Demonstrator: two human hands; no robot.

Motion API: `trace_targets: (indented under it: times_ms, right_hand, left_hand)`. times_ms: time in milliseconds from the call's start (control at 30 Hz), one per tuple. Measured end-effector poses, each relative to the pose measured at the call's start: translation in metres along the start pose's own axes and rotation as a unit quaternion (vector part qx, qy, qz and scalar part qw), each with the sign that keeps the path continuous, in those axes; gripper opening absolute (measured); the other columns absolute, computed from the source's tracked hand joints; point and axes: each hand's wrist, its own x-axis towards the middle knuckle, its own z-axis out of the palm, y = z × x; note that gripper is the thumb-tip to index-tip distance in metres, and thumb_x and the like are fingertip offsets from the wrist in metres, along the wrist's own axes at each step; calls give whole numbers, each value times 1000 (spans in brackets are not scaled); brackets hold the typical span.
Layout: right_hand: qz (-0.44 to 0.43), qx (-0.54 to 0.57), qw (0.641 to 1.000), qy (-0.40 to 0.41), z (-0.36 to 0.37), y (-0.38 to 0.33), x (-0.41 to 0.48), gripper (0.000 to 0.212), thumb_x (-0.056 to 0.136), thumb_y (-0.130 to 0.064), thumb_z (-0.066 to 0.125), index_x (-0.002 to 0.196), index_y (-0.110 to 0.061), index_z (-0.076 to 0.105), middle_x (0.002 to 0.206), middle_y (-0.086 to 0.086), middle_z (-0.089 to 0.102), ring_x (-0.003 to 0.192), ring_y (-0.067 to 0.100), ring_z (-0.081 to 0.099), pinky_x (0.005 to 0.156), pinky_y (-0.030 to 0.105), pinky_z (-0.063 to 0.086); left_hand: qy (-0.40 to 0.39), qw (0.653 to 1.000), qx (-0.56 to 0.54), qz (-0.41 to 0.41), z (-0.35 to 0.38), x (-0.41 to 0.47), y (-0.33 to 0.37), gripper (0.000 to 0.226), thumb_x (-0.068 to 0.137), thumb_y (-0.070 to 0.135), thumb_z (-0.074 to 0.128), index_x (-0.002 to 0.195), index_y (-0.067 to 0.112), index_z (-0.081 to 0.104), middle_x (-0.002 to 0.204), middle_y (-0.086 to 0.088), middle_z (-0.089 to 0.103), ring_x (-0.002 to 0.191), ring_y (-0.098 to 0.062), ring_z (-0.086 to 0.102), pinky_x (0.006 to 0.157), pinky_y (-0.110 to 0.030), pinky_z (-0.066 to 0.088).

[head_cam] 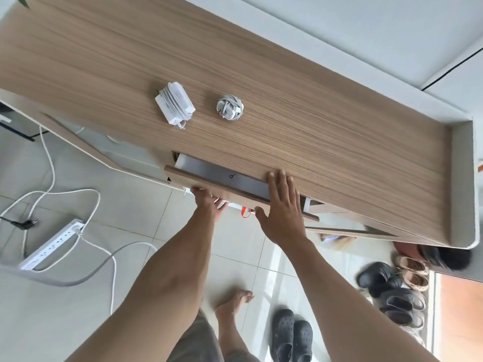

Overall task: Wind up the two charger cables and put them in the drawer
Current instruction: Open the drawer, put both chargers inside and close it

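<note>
1. Both are wound: the brick-wrapped cable [174, 104] and, at its 3 o'clock, the round cable bundle [230, 107] lie on the tabletop [313, 121].
2. The step in hand looks like opening the drawer [222, 176], at their 6 o'clock. The left hand [206, 205] has its grip clamped under the drawer front; the right hand [283, 205] lies flat, grip apart.
3. Next, probably: a wider gap, then lift the bundles in.

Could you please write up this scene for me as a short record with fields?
flat charger bundle: wound, lying on the desk top
round charger bundle: wound, lying beside it, apart
drawer: partly open, neither bundle inside
left hand: grips the drawer front from below
right hand: flat, fingers straight on the desk top edge
floor: power strip with cables
</note>
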Motion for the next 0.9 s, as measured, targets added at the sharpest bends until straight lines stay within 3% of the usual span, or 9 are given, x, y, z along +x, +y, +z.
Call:
trace_targets:
  times_ms: [100, 200, 267, 300, 367, 433, 567, 767, 900]
  right_hand:
    - [35, 28, 998, 39, 17, -10, -14, 78, 89, -27, 59, 152, -21, 13, 159, 12, 6, 147, 32, 1, 119, 40, 16]
    - [68, 18, 992, 101, 25, -15, -24, 48, 86, -17, 62, 131, -14, 46, 137, 13, 40, 130, 33, 34, 107, 44, 38]
    - [89, 44, 989, 111, 26, -17, -29, 37, 86, -12, 61, 122, -13, 54, 125, 10, 51, 119, 31, 46, 102, 41, 41]
    - [95, 58, 987, 115, 25, -18, -31, 35, 86, -10, 61, 120, -13, 56, 120, 10, 55, 115, 31, 49, 100, 40, 42]
    - [101, 70, 984, 127, 22, -18, -29, 30, 86, -7, 59, 116, -13, 61, 113, 10, 59, 108, 32, 53, 95, 40, 43]
    - [110, 74, 984, 121, 15, -19, -27, 28, 87, -8, 57, 113, -14, 64, 110, 8, 61, 104, 32, 55, 91, 39, 44]
    - [123, 53, 987, 92, 7, -21, -28, 26, 91, -12, 52, 112, -18, 66, 109, 5, 61, 105, 28, 55, 87, 37, 46]
    - [129, 24, 990, 53, 12, -20, -44, 29, 88, -1, 52, 104, -21, 66, 103, 2, 62, 99, 27, 57, 74, 31, 42]
    - [120, 14, 992, 48, 21, -24, -65, 28, 87, -1, 52, 99, -22, 64, 99, 0, 62, 94, 27, 59, 67, 29, 37]
  left_hand:
    - [51, 998, 36, 30, -9, -9, 13, 46, 96, 47, 30, 114, 16, 60, 106, -9, 57, 90, -24, 56, 98, -39, 46]
    - [70, 986, 58, 139, -16, -26, 34, 47, 98, 37, 30, 133, 12, 50, 121, -9, 57, 101, -25, 55, 90, -37, 48]
    - [123, 944, 145, 270, -21, -45, 46, 45, 99, 24, 32, 139, 4, 41, 128, -18, 53, 111, -31, 55, 96, -37, 44]
    - [161, 897, 206, 355, -25, -57, 49, 44, 97, 15, 36, 138, 1, 41, 131, -22, 51, 115, -33, 53, 97, -34, 41]
    - [185, 746, 355, 532, -31, -79, 54, 47, 87, 2, 46, 134, 4, 46, 133, -20, 49, 123, -34, 46, 99, -32, 35]
    - [111, 596, 508, 611, -34, -91, 54, 45, 83, 6, 53, 127, 13, 55, 129, -11, 55, 124, -30, 47, 99, -37, 34]
    - [-7, 414, 722, 553, -43, -102, 45, 35, 87, 21, 60, 121, 22, 63, 115, 0, 61, 114, -23, 55, 95, -44, 39]
    - [35, 273, 800, 534, -51, -126, 46, 22, 89, 21, 58, 105, 29, 71, 100, 3, 68, 90, -26, 63, 85, -42, 34]
    - [-1, 292, 818, 495, -61, -138, 46, 17, 88, 17, 61, 98, 23, 73, 98, 0, 71, 88, -27, 65, 81, -34, 42]
